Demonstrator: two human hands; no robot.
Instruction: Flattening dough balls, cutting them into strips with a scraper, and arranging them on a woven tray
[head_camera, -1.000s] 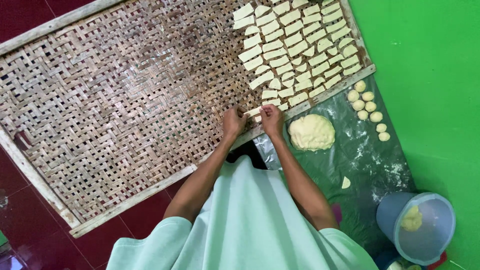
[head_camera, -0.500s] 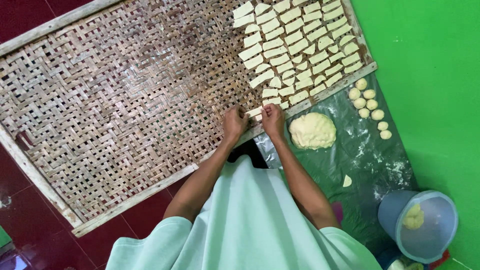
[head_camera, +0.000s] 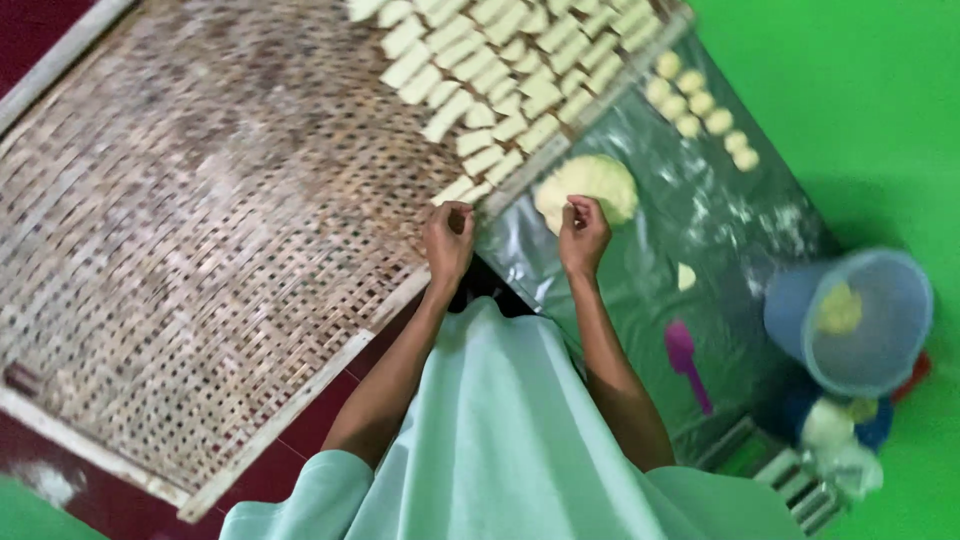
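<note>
Left hand: our left hand (head_camera: 448, 238) sits curled at the near edge of the large woven bamboo drying tray (head_camera: 200, 250), fingers drawn together; whether they pinch anything we cannot tell

Right hand: our right hand (head_camera: 583, 232) has drawn off the tray edge, where it was a second ago beside the left, and now hovers over the flat round slab of pale yellow dough (head_camera: 588, 186), fingers bunched; we cannot tell if a bit of dough is between them

What changed: the two hands have parted, left staying at the tray, right moved across to the dough, and the view has swung so the tray fills the left side

What it means: we judge one piece has just been laid down and the right hand is going for fresh dough, so the laying goes on

Rows on tray: cut pale dough strips (head_camera: 500, 60) lie in rows over the far corner of the tray, the nearest just beyond our left hand

Sheet: crinkled clear plastic sheet (head_camera: 700, 215) under the dough slab, with small round dough balls (head_camera: 700, 100) near its far edge

Further out: purple plastic spoon (head_camera: 686, 360) on the sheet, and a blue plastic bucket (head_camera: 850, 320) with a lump of dough in it, well apart to the right
</note>
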